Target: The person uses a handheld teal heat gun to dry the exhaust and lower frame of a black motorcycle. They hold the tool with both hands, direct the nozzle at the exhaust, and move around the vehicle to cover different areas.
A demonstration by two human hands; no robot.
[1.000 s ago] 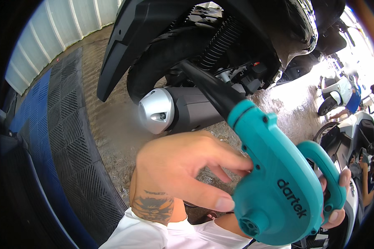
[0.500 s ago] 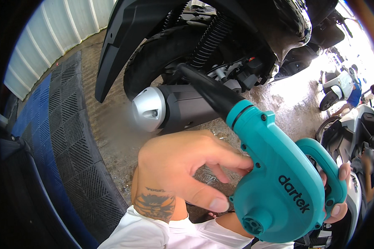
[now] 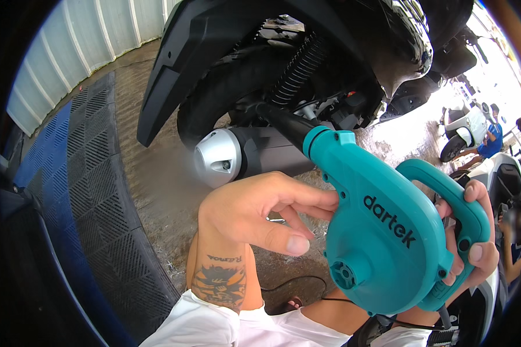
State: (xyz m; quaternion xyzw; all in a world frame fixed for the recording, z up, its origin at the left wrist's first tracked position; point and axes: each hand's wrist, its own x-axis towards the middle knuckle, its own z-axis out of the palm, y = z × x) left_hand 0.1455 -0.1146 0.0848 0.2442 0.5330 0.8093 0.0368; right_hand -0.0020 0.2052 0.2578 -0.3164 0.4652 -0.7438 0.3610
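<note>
A teal electric blower point(image 3: 388, 260) takes up the right middle of the view. My right hand point(image 3: 483, 254) is wrapped round its rear loop handle. The black tapered nozzle point(image 3: 283, 126) points up and left at a motorcycle's rear wheel area, near the foot of the coil spring point(image 3: 298, 69). My left hand point(image 3: 260, 211) has its thumb held away from the other fingers, and its fingertips reach the left edge of the blower housing, partly hidden there. Just beyond that hand lies the silver-tipped exhaust muffler point(image 3: 266, 151), beside the black rear tyre point(image 3: 208, 92).
A black cord point(image 3: 298, 281) runs below the blower. Dark and blue floor tiles point(image 3: 92, 185) lie at the left, near a corrugated wall point(image 3: 81, 34). A white scooter point(image 3: 466, 124) and a person in blue point(image 3: 492, 141) are at the far right, with another motorcycle nearer.
The blower has shifted slightly left and up, with both hands moving along. More of the right hand and the cord below now shows. The left hand keeps much the same pose.
</note>
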